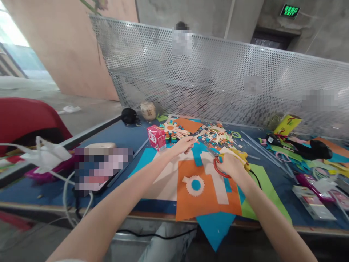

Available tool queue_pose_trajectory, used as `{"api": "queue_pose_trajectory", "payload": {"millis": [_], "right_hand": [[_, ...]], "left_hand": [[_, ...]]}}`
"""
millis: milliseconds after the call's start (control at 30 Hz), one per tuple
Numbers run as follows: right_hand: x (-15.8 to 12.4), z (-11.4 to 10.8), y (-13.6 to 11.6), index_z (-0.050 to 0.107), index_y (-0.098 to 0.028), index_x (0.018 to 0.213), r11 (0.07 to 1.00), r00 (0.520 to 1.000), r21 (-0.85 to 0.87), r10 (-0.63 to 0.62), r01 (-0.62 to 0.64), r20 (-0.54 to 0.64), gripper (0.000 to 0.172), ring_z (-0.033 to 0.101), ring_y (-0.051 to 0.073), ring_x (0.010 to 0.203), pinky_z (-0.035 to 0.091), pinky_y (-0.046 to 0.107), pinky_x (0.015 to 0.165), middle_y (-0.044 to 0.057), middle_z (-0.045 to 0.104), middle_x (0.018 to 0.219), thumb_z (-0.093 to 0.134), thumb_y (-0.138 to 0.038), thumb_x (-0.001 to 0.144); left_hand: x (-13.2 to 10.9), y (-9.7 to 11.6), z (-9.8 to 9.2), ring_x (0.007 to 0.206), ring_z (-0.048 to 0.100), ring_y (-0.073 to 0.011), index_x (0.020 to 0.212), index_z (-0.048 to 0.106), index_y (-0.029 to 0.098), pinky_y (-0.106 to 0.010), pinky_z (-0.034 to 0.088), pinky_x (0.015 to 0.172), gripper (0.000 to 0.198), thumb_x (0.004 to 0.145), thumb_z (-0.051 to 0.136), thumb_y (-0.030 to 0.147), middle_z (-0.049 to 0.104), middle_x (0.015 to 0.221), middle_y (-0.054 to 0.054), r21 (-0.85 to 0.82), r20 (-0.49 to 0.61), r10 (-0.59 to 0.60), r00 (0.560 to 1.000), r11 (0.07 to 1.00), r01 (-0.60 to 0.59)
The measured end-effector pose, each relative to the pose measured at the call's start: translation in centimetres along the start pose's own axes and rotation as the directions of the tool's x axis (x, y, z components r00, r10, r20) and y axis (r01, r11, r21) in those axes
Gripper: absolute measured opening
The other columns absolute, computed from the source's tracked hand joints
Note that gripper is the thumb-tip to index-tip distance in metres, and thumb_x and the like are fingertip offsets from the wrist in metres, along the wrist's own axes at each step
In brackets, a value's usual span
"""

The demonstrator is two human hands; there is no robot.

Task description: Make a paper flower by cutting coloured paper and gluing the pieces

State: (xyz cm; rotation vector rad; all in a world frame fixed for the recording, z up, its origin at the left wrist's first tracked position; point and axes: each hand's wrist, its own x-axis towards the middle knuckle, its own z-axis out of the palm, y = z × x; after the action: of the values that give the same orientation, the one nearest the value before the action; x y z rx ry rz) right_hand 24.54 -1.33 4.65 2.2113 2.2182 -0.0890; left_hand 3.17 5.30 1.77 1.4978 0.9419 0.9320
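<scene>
My left hand (188, 144) is closed, pinching a small pale strip of paper (201, 134). My right hand (229, 164) grips red-handled scissors (217, 160), their blades pointing up and left toward the strip. Whether the blades touch it I cannot tell. Below my hands lies an orange sheet (188, 209), bearing a pale toothed ring (188, 187) around a blue centre. Blue, pale and light green sheets (268, 196) overlap around it. Just behind my right hand sits a yellow glue gun (242, 155) with a black cord, partly hidden.
Beyond my hands lie a heap of paper scraps (218, 134), a layered paper flower (171, 128) and a pink box (156, 137). A perforated metal screen (212, 80) stands at the back. More colourful craft pieces lie right; a blurred-out device (102, 171) and white cables lie left.
</scene>
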Motion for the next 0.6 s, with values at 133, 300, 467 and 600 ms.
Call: {"api": "queue_pose_trajectory", "payload": {"millis": [133,300,467,600], "right_hand": [[-0.4,0.0,-0.2,0.058,-0.010,0.099,0.996,0.996,0.018,-0.088,0.088,0.010,0.042,0.061,0.027,0.090,0.043,0.029,0.067,0.018,0.064,0.098,0.046,-0.044,0.077],[1.1,-1.0,2.2,0.057,-0.016,0.099,0.996,0.989,-0.011,-0.089,0.088,-0.119,0.028,0.057,0.024,0.099,0.041,0.029,0.077,0.013,0.062,0.105,0.048,-0.034,0.080],[2.4,0.8,3.7,0.059,-0.017,0.101,0.988,0.986,-0.118,0.087,-0.104,-0.144,0.034,0.053,0.030,0.103,0.036,0.041,0.084,0.013,0.063,0.104,0.054,-0.041,0.077],[2.2,2.0,3.8,0.059,-0.018,0.101,0.997,0.956,-0.049,0.043,-0.060,-0.289,0.024,0.054,0.026,0.100,0.034,0.039,0.083,0.010,0.065,0.097,0.051,-0.022,0.078]], "left_hand": [[-2.5,0.0,0.0,0.037,0.025,-0.0033,0.072,0.040,0.019,-0.015,0.022,0.035,0.028,0.079,0.048,0.044,0.027,0.052,0.009,0.000,-0.004,-0.020,1.000,1.000,0.020],[-3.7,-1.3,-0.2,0.038,0.027,-0.0041,0.074,0.042,0.018,-0.017,0.022,0.036,0.030,0.080,0.043,0.047,0.029,0.052,0.008,0.049,-0.092,0.027,0.995,0.999,-0.023],[-3.6,-2.5,-0.7,0.040,0.030,-0.0045,0.068,0.047,0.016,-0.018,0.023,0.038,0.031,0.076,0.048,0.046,0.036,0.051,0.007,0.100,-0.144,0.077,0.987,0.993,-0.063],[-3.4,-2.4,-1.1,0.040,0.030,-0.0051,0.073,0.051,0.016,-0.018,0.023,0.038,0.031,0.077,0.047,0.046,0.034,0.050,0.007,0.070,-0.177,0.096,0.979,0.994,-0.085]]}}
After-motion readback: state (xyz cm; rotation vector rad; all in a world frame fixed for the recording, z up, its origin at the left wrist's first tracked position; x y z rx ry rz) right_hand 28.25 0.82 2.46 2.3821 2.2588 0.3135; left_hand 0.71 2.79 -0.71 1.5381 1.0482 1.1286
